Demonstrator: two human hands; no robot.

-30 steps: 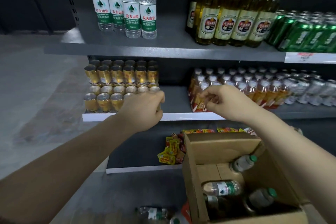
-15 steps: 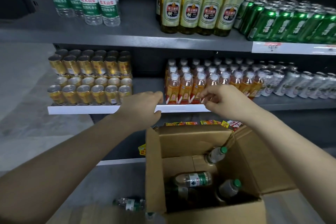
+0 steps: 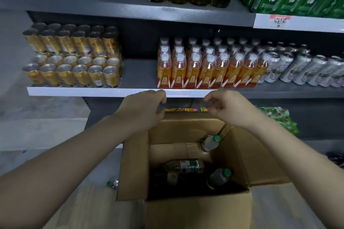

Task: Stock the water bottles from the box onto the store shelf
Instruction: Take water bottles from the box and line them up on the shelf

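Open cardboard box (image 3: pixel 197 132), flaps folded out, top clear for reach from above; water bottles (image 3: pixel 184 166) lie scattered on its floor w/ bare cardboard between. Middle shelf (image 3: pixel 137 74): a bare gap btwn gold cans (image 3: pixel 74 57) at left & orange bottles (image 3: pixel 208 67) at right. Both hands hover over box's far edge, near shelf lip.

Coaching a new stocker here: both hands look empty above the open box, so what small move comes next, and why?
Probably lower the right hand to the upright green-capped bottle in the box: neither hand has a bottle in its grip, and its cap lies nearest, unobstructed.
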